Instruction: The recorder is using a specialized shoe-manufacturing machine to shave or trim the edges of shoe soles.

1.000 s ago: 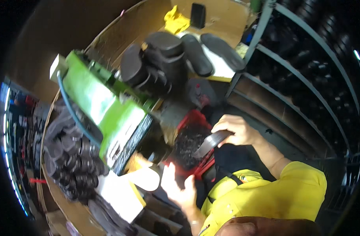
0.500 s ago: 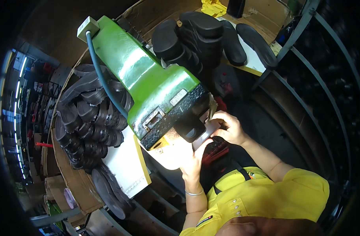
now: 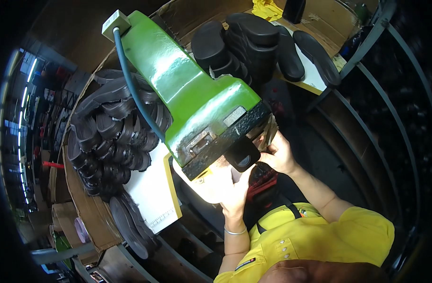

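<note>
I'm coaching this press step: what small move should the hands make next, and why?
Probably ease the black sole squarely under the green machine head: both the left hand and right hand grip it at the lit mouth.

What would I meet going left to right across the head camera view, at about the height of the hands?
Heap of black shoe soles → white board → left hand → right hand → dark shelf rails.

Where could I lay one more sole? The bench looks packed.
The white sheet between the sole heap and the green machine is bare. The heap on the left and the stack behind the machine are crowded. Both hands fill the machine's front.
</note>
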Motion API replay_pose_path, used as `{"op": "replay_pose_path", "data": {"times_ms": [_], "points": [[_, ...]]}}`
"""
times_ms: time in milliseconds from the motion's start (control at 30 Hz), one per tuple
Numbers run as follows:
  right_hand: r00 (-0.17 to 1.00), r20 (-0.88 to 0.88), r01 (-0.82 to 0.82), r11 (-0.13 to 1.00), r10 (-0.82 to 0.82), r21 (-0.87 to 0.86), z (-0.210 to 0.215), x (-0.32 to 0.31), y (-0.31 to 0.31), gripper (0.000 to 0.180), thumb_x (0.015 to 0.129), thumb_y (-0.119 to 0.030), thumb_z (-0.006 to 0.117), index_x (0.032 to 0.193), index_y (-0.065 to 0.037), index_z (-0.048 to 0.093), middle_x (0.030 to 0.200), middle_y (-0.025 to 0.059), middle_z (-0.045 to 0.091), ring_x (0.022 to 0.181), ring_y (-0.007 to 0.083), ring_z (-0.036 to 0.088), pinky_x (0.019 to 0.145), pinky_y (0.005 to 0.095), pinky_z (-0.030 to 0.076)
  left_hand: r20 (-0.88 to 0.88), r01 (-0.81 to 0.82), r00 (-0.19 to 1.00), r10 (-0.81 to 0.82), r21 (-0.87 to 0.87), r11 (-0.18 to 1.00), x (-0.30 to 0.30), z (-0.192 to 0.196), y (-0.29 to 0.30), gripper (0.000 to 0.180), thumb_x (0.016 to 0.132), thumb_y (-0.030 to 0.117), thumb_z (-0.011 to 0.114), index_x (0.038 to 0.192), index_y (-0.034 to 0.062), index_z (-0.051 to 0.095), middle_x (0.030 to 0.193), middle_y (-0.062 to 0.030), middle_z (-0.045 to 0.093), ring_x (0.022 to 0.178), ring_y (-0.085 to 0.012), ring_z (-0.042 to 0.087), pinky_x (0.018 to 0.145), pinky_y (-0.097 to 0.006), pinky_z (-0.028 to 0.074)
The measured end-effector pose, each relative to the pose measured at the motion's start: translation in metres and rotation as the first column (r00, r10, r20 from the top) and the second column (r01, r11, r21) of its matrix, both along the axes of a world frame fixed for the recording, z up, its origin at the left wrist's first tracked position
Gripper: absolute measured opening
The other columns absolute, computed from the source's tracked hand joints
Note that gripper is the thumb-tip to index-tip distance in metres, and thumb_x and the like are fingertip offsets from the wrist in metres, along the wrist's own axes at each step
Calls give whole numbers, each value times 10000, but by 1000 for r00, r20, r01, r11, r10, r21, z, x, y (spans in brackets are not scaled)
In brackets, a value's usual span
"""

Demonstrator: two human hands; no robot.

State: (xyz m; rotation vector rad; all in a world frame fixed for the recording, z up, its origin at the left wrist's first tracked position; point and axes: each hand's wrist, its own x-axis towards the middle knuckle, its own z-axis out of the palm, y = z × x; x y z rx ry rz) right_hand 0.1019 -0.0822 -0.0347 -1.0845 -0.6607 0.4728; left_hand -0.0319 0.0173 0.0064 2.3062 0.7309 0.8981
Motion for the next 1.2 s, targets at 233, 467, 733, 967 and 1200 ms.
{"op": "replay_pose_path", "data": {"times_ms": [233,467,733,967,1200], "points": [[990,139,-3,1000,6,-25,1,7,-7,499,716,0,818,1105,-7,506,1045,102,644,932,150,641,797,296,536,119,54,991,-56,23,998,2,-13,-3,348,681,153,867,936,-3,688,821,-108,684,684,-201,629,686,-299,513],[1000,16,-7,1000,7,8,0,3,-3,468,721,28,802,1080,-14,504,1047,102,643,931,157,643,808,303,535,28,65,997,-67,64,996,0,1,3,359,669,150,872,933,-9,688,834,-110,688,705,-204,633,693,-304,516],[990,131,63,990,-47,-123,5,-7,4,488,672,-39,857,1039,-26,535,979,86,667,832,124,632,727,273,526,193,-111,971,138,-147,983,-7,-30,-15,278,744,111,819,931,-37,677,796,-100,682,682,-150,617,689,-271,502],[933,353,116,985,-63,-129,23,-14,5,463,645,-78,874,1001,-27,581,975,83,680,750,106,618,667,250,517,307,-137,925,222,-273,952,-21,-56,-24,235,798,105,772,940,-39,652,758,-50,647,683,-117,575,694,-244,480],[807,577,139,909,126,-394,67,21,-43,415,754,-89,783,1129,-23,617,1062,107,655,899,181,641,760,301,530,78,-48,995,59,-137,989,-40,-4,-13,486,683,86,780,1137,-7,633,1064,-132,636,973,-240,612,779,-330,539]]}}
